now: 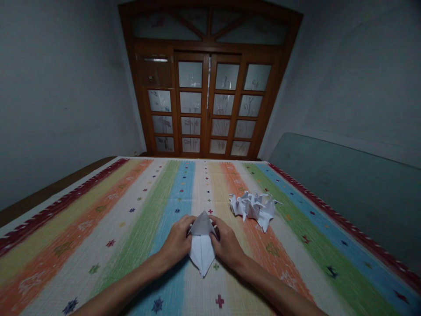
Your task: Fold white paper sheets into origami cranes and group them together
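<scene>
A folded sheet of white origami paper (pixel 202 252) lies between my hands near the middle of the table, with one long point toward me and a raised, greyer flap pointing away. My left hand (pixel 177 239) grips its left edge, fingers curled and partly hidden behind the flap. On the opposite edge my right hand (pixel 228 241) holds the paper, thumb in front and fingers behind. Both hands are closed on the same piece. Several white folded paper cranes (pixel 253 207) stand bunched together beyond my right hand, apart from it.
A striped, multicoloured cloth (pixel 138 245) covers the table. Past its far edge are wooden doors (pixel 208 105) with patterned glass panes. A pale green panel (pixel 342 188) stands along the right side. Plain walls rise on the left and right.
</scene>
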Action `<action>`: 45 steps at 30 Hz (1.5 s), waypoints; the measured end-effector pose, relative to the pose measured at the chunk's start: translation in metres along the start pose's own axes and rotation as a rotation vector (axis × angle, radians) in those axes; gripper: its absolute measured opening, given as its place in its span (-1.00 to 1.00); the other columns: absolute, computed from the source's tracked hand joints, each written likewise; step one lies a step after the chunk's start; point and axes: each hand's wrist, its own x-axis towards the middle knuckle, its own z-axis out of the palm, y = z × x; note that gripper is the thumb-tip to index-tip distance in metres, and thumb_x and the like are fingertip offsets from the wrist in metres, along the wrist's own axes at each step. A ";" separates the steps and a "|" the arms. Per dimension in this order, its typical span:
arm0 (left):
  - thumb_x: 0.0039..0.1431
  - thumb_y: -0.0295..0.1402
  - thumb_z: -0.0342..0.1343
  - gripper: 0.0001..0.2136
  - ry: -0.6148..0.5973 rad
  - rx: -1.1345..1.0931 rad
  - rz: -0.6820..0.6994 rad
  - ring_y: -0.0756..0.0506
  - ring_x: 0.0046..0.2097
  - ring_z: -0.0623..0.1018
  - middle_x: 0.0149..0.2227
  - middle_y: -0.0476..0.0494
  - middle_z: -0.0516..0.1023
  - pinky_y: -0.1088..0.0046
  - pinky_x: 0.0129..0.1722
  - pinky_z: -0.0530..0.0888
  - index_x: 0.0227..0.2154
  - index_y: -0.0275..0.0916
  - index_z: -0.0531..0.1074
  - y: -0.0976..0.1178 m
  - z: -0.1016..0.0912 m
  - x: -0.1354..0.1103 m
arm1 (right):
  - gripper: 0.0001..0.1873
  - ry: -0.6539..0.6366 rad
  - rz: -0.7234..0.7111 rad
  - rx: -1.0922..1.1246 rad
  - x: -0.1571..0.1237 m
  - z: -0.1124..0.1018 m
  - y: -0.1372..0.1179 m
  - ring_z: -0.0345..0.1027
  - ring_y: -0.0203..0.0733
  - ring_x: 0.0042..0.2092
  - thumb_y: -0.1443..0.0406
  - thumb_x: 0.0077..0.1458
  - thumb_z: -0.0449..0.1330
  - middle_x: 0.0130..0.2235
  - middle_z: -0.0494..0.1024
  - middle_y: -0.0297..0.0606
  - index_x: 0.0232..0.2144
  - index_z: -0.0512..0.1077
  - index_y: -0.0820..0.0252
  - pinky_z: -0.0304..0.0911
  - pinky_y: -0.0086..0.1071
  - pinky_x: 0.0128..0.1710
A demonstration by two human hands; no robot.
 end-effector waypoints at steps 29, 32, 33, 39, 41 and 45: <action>-0.13 -0.67 0.11 -0.41 0.079 -0.290 -0.178 -0.02 -0.32 0.44 -0.12 -0.11 0.45 0.44 -0.30 0.46 0.04 -0.17 0.40 -0.027 0.004 0.002 | -0.48 -0.001 0.147 0.104 0.001 -0.001 0.000 0.46 -0.16 -0.28 0.47 0.08 0.09 -0.21 0.58 -0.19 0.12 0.34 0.19 0.35 -0.32 -0.20; -0.07 -0.62 0.18 -0.45 0.082 -0.116 -0.153 -0.09 -0.25 0.48 -0.17 -0.09 0.51 0.31 -0.14 0.45 0.05 -0.16 0.40 -0.027 0.001 0.000 | -0.44 -0.011 0.170 0.086 0.001 0.001 0.001 0.41 -0.20 -0.34 0.51 0.00 0.14 -0.26 0.55 -0.26 0.09 0.36 0.16 0.31 -0.36 -0.25; -0.05 -0.60 0.19 -0.46 0.066 -0.099 -0.152 -0.11 -0.22 0.49 -0.20 -0.07 0.53 0.30 -0.11 0.44 0.06 -0.16 0.39 -0.027 0.001 0.000 | -0.42 -0.017 0.180 0.087 0.001 0.001 0.002 0.40 -0.21 -0.34 0.53 -0.02 0.14 -0.28 0.54 -0.28 0.09 0.36 0.16 0.30 -0.38 -0.26; -0.02 -0.56 0.16 -0.51 -0.021 -0.163 -0.168 -0.09 -0.29 0.52 -0.35 0.01 0.52 0.43 -0.22 0.41 0.04 -0.20 0.42 -0.023 0.001 0.002 | -0.35 -0.056 0.235 0.125 0.004 0.000 0.002 0.40 -0.20 -0.33 0.56 -0.08 0.19 -0.33 0.54 -0.32 0.11 0.36 0.21 0.26 -0.40 -0.27; -0.01 -0.54 0.17 -0.61 -0.039 -0.135 -0.173 -0.09 -0.30 0.52 -0.38 0.00 0.52 0.43 -0.23 0.40 -0.06 -0.22 0.49 -0.022 0.002 0.003 | -0.41 -0.076 0.233 0.116 0.006 -0.001 0.002 0.41 -0.18 -0.33 0.56 -0.08 0.21 -0.35 0.54 -0.32 0.06 0.41 0.23 0.25 -0.40 -0.28; 0.05 -0.49 0.19 -0.82 -0.046 0.025 -0.132 -0.14 -0.27 0.51 -0.34 -0.09 0.56 0.37 -0.21 0.38 -0.26 -0.25 0.57 -0.021 0.001 0.002 | -0.63 -0.104 0.211 0.046 0.006 -0.002 0.004 0.41 -0.16 -0.34 0.52 -0.05 0.24 -0.35 0.59 -0.25 -0.14 0.54 0.26 0.25 -0.38 -0.29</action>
